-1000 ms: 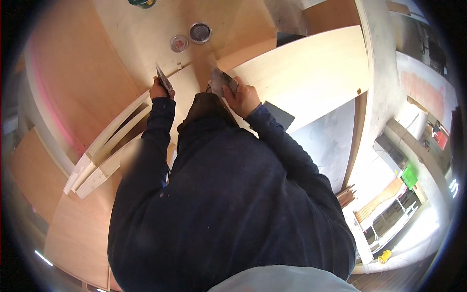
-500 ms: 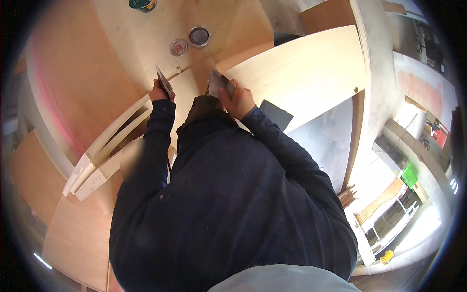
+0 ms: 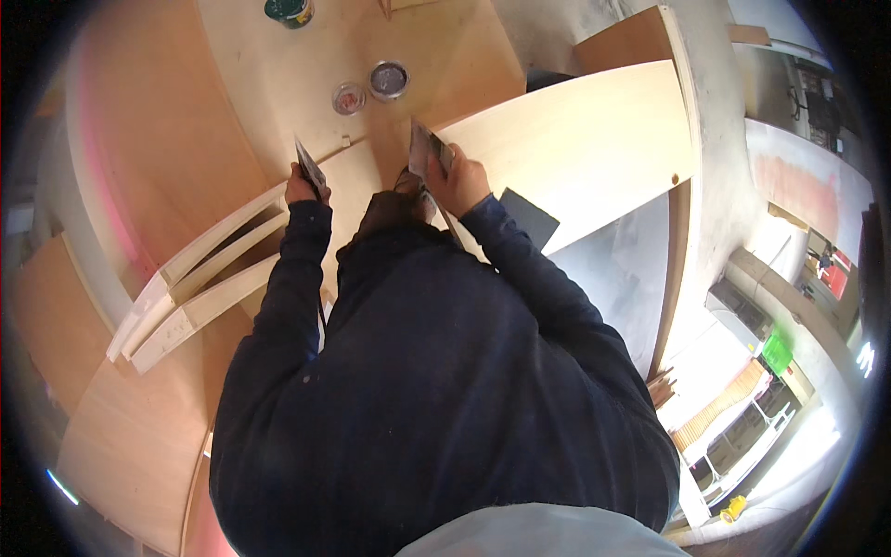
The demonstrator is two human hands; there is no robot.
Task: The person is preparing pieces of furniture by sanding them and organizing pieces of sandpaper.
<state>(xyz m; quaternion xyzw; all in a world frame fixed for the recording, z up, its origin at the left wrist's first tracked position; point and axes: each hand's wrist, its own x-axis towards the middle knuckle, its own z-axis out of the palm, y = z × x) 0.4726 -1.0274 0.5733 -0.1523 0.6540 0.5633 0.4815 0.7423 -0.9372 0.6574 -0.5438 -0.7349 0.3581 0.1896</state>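
Note:
My left hand (image 3: 303, 188) is closed around a flat, dark-smeared putty knife (image 3: 311, 169), its pointed-looking blade edge tipped up and away from me. To its right, my right hand (image 3: 461, 188) grips a second, wider putty knife (image 3: 426, 148), grey and stained, thumb and fingers pressing on its blade. The two tools are apart, and both hang in front of my body over the pale wooden panel. Beyond them stand two small round tins, one with reddish contents (image 3: 349, 98) and one with dark grey contents (image 3: 389, 82).
A long pale wooden panel (image 3: 575, 130) stretches to the right, with a dark square sheet (image 3: 531, 219) near my right forearm. Curved wooden frame pieces (image 3: 200, 278) lie by my left arm. A green tub (image 3: 290, 11) stands at the far edge.
The right putty knife has turned more upright in my right hand. My left hand keeps its hold, slightly lower in view. The surroundings have shifted a little as my head moved.

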